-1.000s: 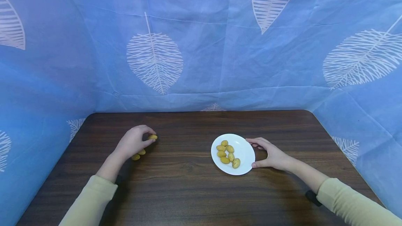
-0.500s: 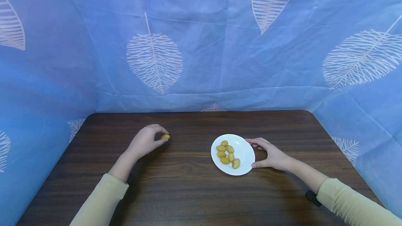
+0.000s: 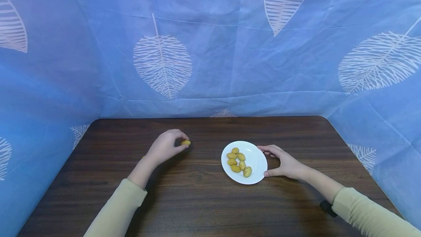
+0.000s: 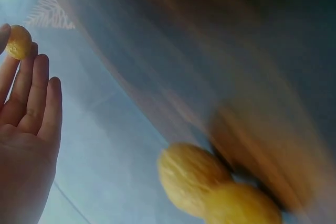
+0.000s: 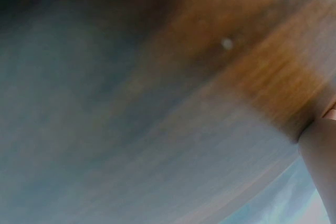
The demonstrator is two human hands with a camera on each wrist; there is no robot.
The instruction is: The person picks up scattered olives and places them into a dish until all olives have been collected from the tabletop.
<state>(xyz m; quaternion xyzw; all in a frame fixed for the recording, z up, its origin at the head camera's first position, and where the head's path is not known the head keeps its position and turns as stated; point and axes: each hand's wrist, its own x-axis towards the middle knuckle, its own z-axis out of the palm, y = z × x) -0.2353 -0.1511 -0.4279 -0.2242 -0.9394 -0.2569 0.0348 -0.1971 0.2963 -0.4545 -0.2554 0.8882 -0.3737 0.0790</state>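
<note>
My left hand [image 3: 166, 147] is over the left half of the table, pinching a small yellow oval fruit [image 3: 186, 142] between thumb and fingertips. The same fruit [image 4: 20, 42] shows at the fingertips in the left wrist view. My right hand [image 3: 284, 164] holds the right rim of a white plate [image 3: 258, 162], its thumb at the near side and fingers at the far side. Several yellow oval fruits [image 3: 241, 156] lie on the plate's left part; one nearer the front has brownish spots. In the right wrist view only a bit of the right hand [image 5: 320, 156] shows.
Two more yellow fruits [image 4: 191, 177] lie together on the table near the left wrist, almost wholly hidden behind the forearm in the head view. The dark wooden table [image 3: 197, 200] has blue leaf-patterned cloth [image 3: 210, 57] hanging behind it and at both sides.
My left hand has moved right across the table with the pinched fruit, toward the plate. The right hand and the plate have stayed in place.
</note>
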